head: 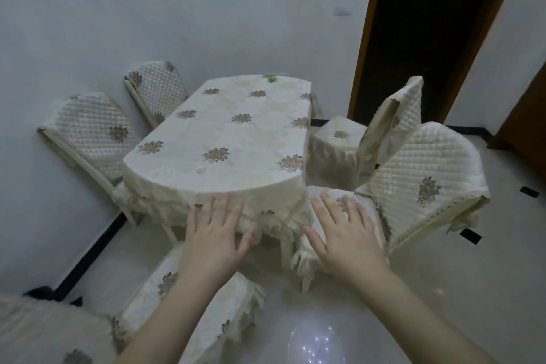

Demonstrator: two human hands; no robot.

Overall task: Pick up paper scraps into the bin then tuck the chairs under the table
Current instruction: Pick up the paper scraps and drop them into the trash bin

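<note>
A table [230,139] under a cream flowered cloth stands in the middle of the head view. A small white scrap [201,169] lies near its front edge and a green scrap [271,78] at its far end. Two covered chairs [91,133] [156,89] sit at the left side by the wall. At the right, one chair [425,183] and another [339,142] stand pulled away from the table. A further chair [189,298] is at the front left, its seat below my arm. My left hand [212,236] and my right hand [342,233] hover with fingers spread, holding nothing. No bin is in view.
A white wall runs along the left and back with a black skirting strip [88,251]. A dark doorway [428,32] with a brown frame opens at the back right. Glossy pale floor [443,289] stretches at the front right, with small black marks [471,236] on it.
</note>
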